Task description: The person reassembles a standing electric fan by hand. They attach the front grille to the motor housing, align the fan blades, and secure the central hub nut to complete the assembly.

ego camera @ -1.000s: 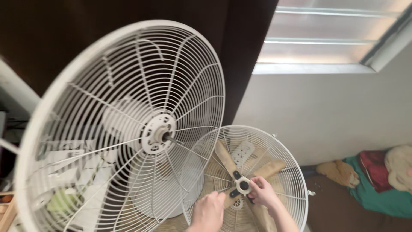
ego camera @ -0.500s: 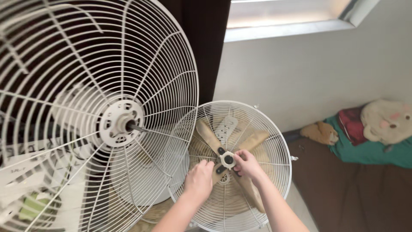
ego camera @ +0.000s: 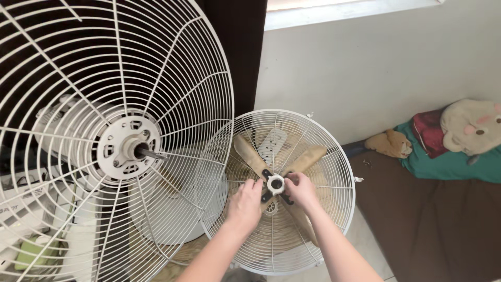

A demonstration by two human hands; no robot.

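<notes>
A tan fan blade set [ego camera: 308,156] with a white hub [ego camera: 275,184] lies in a loose white wire guard [ego camera: 342,156] that leans low against the wall. My left hand [ego camera: 244,204] grips the blade set just left of the hub. My right hand [ego camera: 300,190] holds it on the hub's right side, fingers curled at the hub. To the left stands the fan's rear guard [ego camera: 172,68], large and white, with its motor plate and bare shaft [ego camera: 148,153] pointing toward me.
A dark curtain [ego camera: 235,47] hangs behind the fan. A brown mattress [ego camera: 438,219] lies at the right with a teal cloth [ego camera: 449,162] and soft toys [ego camera: 472,125]. A white power strip [ego camera: 271,143] shows behind the loose guard. Boxes sit at the lower left.
The view has tilted down and closer. Both hands have closed in around the hub, the left hand moving right onto the blade set.
</notes>
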